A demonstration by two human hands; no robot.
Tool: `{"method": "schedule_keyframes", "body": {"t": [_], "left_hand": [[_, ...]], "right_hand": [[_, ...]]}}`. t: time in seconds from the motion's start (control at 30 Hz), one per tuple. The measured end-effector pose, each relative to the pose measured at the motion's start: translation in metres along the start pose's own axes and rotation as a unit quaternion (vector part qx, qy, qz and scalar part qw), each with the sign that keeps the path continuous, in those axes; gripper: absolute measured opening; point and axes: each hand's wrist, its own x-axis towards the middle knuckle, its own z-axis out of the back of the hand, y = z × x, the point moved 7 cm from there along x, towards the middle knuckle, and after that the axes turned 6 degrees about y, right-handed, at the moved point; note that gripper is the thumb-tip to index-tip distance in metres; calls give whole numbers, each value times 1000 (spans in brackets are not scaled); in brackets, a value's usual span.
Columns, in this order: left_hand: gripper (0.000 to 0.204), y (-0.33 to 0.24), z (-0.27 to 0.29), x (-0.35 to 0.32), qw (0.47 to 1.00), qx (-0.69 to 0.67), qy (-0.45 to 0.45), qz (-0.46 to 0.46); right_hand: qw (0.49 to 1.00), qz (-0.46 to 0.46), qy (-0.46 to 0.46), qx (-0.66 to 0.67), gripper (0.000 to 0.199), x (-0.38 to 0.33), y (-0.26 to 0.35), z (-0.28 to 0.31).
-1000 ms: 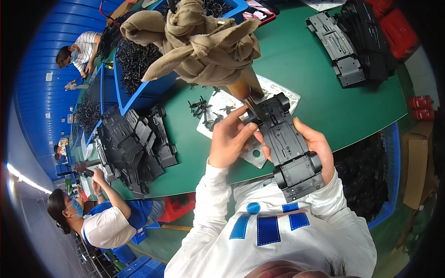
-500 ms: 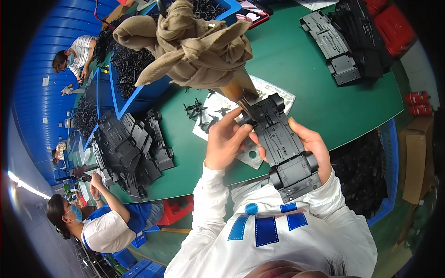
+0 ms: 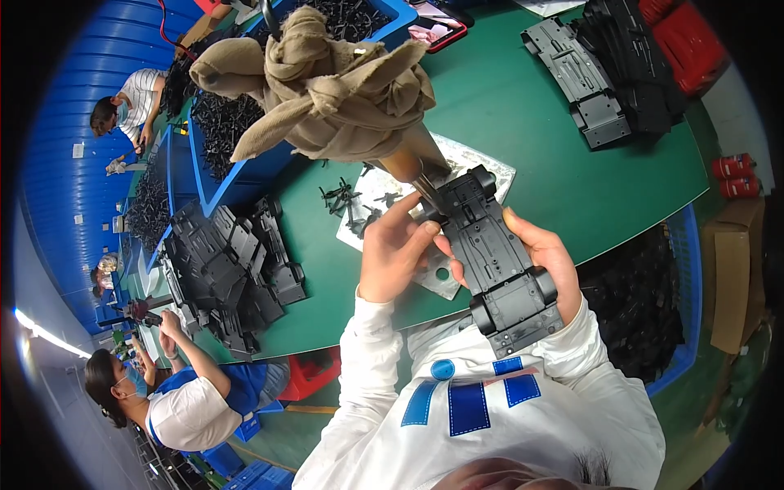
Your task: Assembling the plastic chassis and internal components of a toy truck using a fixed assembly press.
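Green table (image 3: 523,122): one black chassis (image 3: 498,253) gripped by two hands' fingers (image 3: 408,233) (both closed).

Open green surface (image 3: 523,106) lies at one o'clock of the hands, between the rag-wrapped hanging tool (image 3: 327,90) at twelve and stacked black chassis parts (image 3: 612,73) at two. A heap of black parts (image 3: 229,269) blocks nine o'clock; small loose pieces (image 3: 351,200) crowd eleven.
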Motion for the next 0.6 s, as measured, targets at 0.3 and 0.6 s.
{"method": "schedule_keyframes", "body": {"t": [0.3,0.6], "left_hand": [[49,1,1,0,1000,6,-6,5],[49,4,1,-1,1000,-3,-3,4]], "right_hand": [[1000,-2,-7,11,55,0,-1,0],[999,0,-34,4,55,-1,0,-3]]}}
